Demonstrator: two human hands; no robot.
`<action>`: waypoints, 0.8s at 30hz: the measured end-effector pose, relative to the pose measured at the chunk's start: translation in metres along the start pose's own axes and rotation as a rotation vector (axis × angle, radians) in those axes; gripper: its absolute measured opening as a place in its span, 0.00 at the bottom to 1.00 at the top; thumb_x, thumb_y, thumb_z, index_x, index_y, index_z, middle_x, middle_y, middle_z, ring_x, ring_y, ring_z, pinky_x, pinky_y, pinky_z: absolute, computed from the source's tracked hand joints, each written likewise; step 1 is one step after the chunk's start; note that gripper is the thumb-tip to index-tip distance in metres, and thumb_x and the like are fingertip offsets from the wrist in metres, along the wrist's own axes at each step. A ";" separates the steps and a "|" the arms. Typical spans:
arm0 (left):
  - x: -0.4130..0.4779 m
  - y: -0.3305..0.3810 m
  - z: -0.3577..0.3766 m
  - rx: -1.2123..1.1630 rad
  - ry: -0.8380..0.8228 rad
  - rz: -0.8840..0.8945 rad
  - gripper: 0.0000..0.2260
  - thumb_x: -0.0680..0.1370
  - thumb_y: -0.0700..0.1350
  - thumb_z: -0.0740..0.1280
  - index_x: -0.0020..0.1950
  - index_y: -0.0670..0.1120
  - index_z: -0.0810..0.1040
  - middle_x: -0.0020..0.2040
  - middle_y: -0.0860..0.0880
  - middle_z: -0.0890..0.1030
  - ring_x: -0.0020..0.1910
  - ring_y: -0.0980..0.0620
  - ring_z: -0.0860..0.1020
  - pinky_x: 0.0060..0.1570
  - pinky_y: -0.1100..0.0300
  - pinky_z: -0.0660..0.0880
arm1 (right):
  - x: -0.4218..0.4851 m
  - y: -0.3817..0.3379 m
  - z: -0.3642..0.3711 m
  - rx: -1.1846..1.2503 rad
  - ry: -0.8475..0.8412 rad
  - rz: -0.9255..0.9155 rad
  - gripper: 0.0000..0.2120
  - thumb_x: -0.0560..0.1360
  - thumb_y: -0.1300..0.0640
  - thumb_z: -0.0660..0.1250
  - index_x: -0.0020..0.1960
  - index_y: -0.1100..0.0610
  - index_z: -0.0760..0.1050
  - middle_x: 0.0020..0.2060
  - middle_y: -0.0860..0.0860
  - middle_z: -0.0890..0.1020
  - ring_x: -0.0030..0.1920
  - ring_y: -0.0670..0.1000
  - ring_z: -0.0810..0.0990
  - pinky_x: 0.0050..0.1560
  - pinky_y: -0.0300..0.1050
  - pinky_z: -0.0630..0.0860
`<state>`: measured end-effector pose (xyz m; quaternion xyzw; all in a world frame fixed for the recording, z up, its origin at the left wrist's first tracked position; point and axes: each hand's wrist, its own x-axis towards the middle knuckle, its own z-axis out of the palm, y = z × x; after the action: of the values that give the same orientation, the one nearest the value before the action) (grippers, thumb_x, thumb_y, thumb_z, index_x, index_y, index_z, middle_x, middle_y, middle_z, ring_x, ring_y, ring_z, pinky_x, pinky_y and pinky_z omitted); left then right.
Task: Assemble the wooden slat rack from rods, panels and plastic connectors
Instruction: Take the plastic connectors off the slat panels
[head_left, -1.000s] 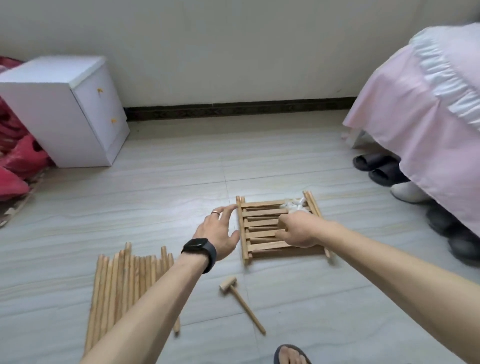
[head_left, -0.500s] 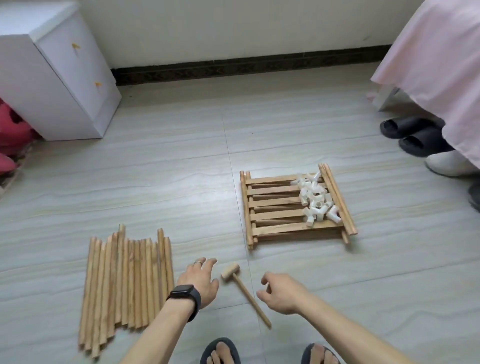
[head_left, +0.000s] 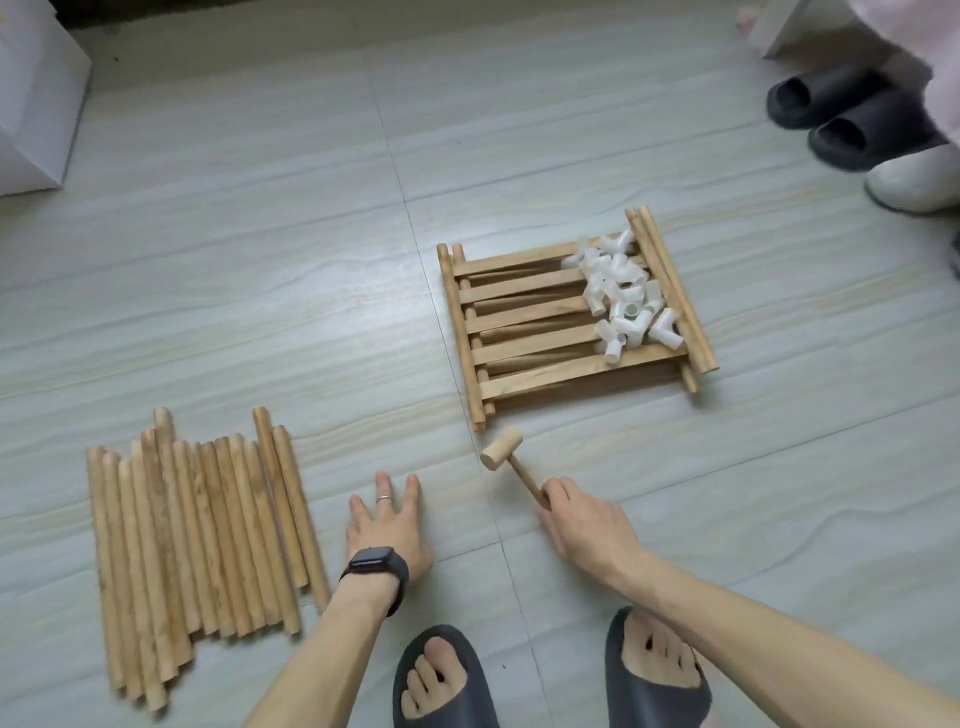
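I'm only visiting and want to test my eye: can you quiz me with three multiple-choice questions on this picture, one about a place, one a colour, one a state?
1. Where do the plastic connectors lie? A in a box; B on the slat panels; C in a bag.
2. What colour are they? A black; B red; C white.
3. What is the right hand doing? A gripping the mallet by its handle; B lying flat; C pinching a connector.
Answers: B, they are heaped at the panels' right end; C, all look white; A, its fingers curl round the handle.
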<state>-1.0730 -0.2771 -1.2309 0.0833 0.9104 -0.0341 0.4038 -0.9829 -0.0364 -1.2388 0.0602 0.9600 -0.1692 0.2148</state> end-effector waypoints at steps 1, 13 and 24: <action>0.001 0.003 -0.006 -0.015 -0.005 0.002 0.36 0.79 0.47 0.59 0.81 0.56 0.41 0.81 0.44 0.38 0.78 0.32 0.48 0.74 0.43 0.59 | -0.007 0.015 -0.006 0.029 0.057 0.047 0.11 0.84 0.46 0.56 0.59 0.52 0.67 0.54 0.50 0.75 0.45 0.60 0.80 0.37 0.51 0.69; 0.020 0.114 -0.102 0.123 0.374 0.346 0.35 0.78 0.48 0.62 0.81 0.53 0.49 0.81 0.44 0.48 0.79 0.39 0.52 0.75 0.47 0.57 | -0.099 0.166 -0.045 0.371 0.373 0.922 0.10 0.82 0.46 0.61 0.54 0.53 0.68 0.59 0.54 0.79 0.57 0.63 0.79 0.50 0.53 0.73; 0.055 0.137 -0.087 0.452 0.328 0.379 0.35 0.78 0.49 0.61 0.80 0.60 0.46 0.82 0.50 0.46 0.79 0.39 0.47 0.72 0.39 0.57 | -0.103 0.212 -0.056 0.277 0.157 1.118 0.19 0.82 0.46 0.60 0.66 0.57 0.67 0.64 0.56 0.73 0.62 0.60 0.79 0.55 0.51 0.74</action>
<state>-1.1481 -0.1241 -1.2128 0.3431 0.9010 -0.1455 0.2222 -0.8723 0.1774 -1.2105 0.5979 0.7644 -0.1489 0.1898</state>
